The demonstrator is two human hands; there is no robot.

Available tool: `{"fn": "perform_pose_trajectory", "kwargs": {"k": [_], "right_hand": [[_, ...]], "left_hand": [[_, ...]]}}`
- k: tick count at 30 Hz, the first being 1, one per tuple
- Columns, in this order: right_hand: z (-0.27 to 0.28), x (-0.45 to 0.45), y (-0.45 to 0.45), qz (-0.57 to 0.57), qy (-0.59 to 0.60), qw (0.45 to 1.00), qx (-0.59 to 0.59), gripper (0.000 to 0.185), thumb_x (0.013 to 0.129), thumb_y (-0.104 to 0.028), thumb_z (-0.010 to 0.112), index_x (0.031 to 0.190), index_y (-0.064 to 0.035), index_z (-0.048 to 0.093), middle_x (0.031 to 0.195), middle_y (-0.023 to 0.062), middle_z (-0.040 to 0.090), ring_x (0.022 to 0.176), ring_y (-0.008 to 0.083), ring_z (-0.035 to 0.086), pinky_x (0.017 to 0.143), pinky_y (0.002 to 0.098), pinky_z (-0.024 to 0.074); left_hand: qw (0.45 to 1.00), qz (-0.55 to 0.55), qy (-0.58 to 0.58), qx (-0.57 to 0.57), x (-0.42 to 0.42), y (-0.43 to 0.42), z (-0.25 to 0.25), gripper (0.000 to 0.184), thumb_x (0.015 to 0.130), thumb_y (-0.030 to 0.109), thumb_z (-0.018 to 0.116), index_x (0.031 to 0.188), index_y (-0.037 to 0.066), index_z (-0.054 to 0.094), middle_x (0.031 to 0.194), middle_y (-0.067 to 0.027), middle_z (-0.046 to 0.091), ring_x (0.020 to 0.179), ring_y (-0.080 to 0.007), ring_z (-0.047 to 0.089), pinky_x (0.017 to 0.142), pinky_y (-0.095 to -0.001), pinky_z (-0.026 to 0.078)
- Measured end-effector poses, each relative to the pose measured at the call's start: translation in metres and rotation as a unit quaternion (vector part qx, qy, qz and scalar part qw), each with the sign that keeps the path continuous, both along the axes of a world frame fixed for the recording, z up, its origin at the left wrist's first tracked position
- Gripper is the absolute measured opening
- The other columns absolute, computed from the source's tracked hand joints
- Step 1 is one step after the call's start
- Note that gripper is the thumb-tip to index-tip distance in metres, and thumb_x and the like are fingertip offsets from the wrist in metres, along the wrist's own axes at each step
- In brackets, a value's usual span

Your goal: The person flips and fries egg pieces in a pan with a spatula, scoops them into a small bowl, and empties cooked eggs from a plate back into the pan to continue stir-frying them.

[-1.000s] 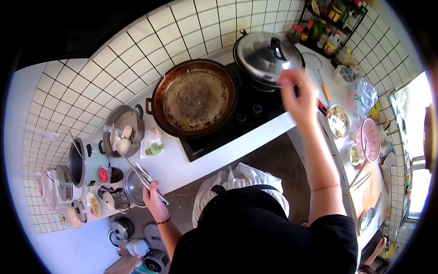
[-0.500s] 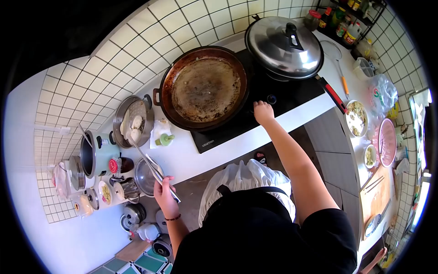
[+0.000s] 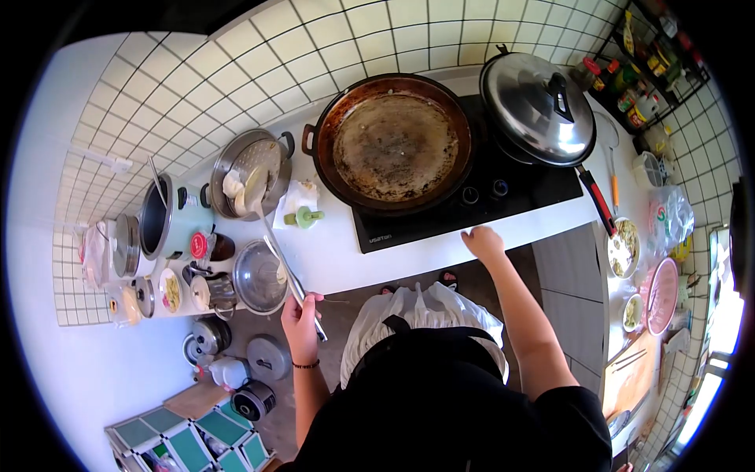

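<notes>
My left hand (image 3: 300, 318) is closed round the handle of long metal tongs (image 3: 283, 267), which slant up and left. Their far end reaches over a metal pot with a perforated insert (image 3: 226, 169), where pale, soft-looking lumps (image 3: 233, 186) lie. My right hand (image 3: 482, 242), fingers curled and holding nothing, hovers by the counter's front edge, below the knobs (image 3: 469, 195) of a black cooktop (image 3: 409, 228). A wide, browned pan (image 3: 397, 149) sits on the cooktop's left side, its inside darkly stained. To its right is a pan under a shiny metal lid (image 3: 535, 110).
Left of the cooktop stand a green bottle-like item (image 3: 303, 217), a metal bowl (image 3: 261, 275) and a light-green pot (image 3: 185, 220). The covered pan's red-and-black handle (image 3: 599, 206) juts over the counter. A pink basket (image 3: 661, 295) and cutting board (image 3: 631, 370) are at right.
My right hand has come away from the cooktop knob toward the counter edge, uncovering both knobs. My left hand keeps hold of the tongs. The whole view has shifted.
</notes>
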State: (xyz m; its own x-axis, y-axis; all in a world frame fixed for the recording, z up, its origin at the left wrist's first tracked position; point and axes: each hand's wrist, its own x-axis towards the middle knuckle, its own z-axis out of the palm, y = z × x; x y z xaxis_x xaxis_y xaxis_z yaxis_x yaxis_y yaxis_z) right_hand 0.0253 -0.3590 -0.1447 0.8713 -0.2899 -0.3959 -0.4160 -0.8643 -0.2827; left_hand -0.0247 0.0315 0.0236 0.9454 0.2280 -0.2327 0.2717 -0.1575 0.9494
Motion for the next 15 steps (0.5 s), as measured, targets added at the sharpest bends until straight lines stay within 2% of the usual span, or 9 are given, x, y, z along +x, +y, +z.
{"fn": "perform_pose_trajectory", "kwargs": {"k": [2,4,7,10,12,14,15], "right_hand": [[0.012,-0.03,0.01,0.006,-0.007,0.998,0.063,0.044,0.086,-0.043,0.052,0.082,-0.0029,0.07,0.086,0.0188,0.067,0.084,0.0354,0.065,0.074,0.0443,0.0525],[0.007,-0.053,0.014,0.015,0.019,0.992,0.12,0.04,0.085,-0.041,0.054,0.082,-0.004,0.07,0.085,0.0189,0.067,0.083,0.0363,0.064,0.074,0.0442,0.0517],[0.031,-0.078,0.04,0.022,-0.014,0.982,0.189,0.032,0.084,-0.034,0.057,0.083,-0.0055,0.071,0.083,0.0196,0.066,0.082,0.0381,0.064,0.074,0.0448,0.0507],[0.083,-0.077,0.08,0.084,-0.013,0.949,0.302,0.027,0.088,-0.025,0.056,0.092,-0.002,0.068,0.083,0.0195,0.066,0.082,0.0343,0.065,0.074,0.0396,0.0512],[0.115,-0.075,0.107,0.09,0.005,0.89,0.447,0.029,0.092,-0.019,0.053,0.114,-0.002,0.059,0.093,0.017,0.066,0.08,0.0261,0.066,0.072,0.0346,0.0517],[0.154,-0.068,0.132,0.062,0.036,0.841,0.537,0.038,0.093,-0.015,0.052,0.129,-0.003,0.045,0.101,0.0165,0.063,0.082,0.0224,0.066,0.071,0.0325,0.0529],[0.164,-0.065,0.14,0.05,0.053,0.812,0.579,0.045,0.094,-0.013,0.051,0.136,-0.0035,0.038,0.105,0.0163,0.061,0.082,0.0206,0.066,0.071,0.0314,0.0535]], "left_hand": [[1.0,-0.005,0.009,0.008,0.002,0.001,-0.003,0.008,0.092,0.008,0.054,0.091,0.003,0.061,0.082,-0.0035,0.066,0.058,-0.0037,0.048,0.055,-0.0193,0.041],[1.0,-0.015,0.004,0.018,0.003,0.0,-0.004,0.009,0.091,0.01,0.057,0.089,0.002,0.061,0.076,0.0001,0.063,0.057,-0.0027,0.047,0.054,-0.0188,0.039],[0.999,-0.047,0.004,0.022,0.005,-0.002,-0.007,0.011,0.091,0.012,0.058,0.088,0.002,0.061,0.072,0.0026,0.058,0.056,-0.0021,0.045,0.052,-0.0188,0.037],[0.997,-0.081,0.012,-0.009,0.011,-0.013,-0.011,0.012,0.092,0.013,0.058,0.088,0.002,0.061,0.066,0.0051,0.051,0.056,-0.0017,0.043,0.05,-0.0193,0.035],[0.991,-0.132,0.011,-0.029,0.014,-0.026,-0.014,0.014,0.093,0.016,0.058,0.091,0.002,0.058,0.066,0.0055,0.047,0.058,-0.0013,0.039,0.051,-0.0196,0.032],[0.985,-0.16,0.001,-0.059,0.017,-0.049,-0.024,0.02,0.095,0.022,0.057,0.095,0.003,0.058,0.073,0.0034,0.053,0.062,-0.0042,0.046,0.055,-0.0201,0.039],[0.984,-0.17,0.003,-0.053,0.018,-0.062,-0.028,0.021,0.095,0.023,0.057,0.096,0.003,0.057,0.074,0.0031,0.051,0.063,-0.0043,0.045,0.055,-0.0203,0.039]]}}
